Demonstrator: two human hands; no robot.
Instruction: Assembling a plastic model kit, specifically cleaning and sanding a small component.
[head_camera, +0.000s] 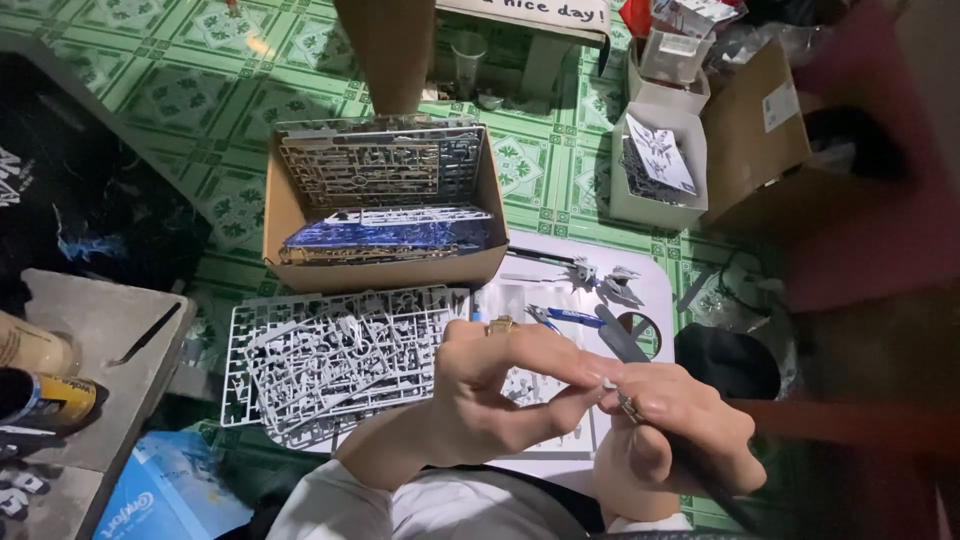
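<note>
A: State the condition of both hands.

B: Left hand: fingers curled, thumb and forefinger pinching a tiny grey part. Right hand: closed around a dark-handled tool, whose flat blade rises above the knuckles. The two hands touch at the fingertips.

A: Location of the part?

B: Held between the two hands, above a white sheet on the green patterned floor. Its exact shape is too small to tell.

A: Surrounding items?

B: Just left of the hands, a stack of grey part frames. Behind it, an open cardboard box holding more frames, grey and blue. On the sheet, blue-handled cutters and small assembled pieces. Further right, a small white box with dark frames inside. At far left, a grey bench carrying a can.
</note>
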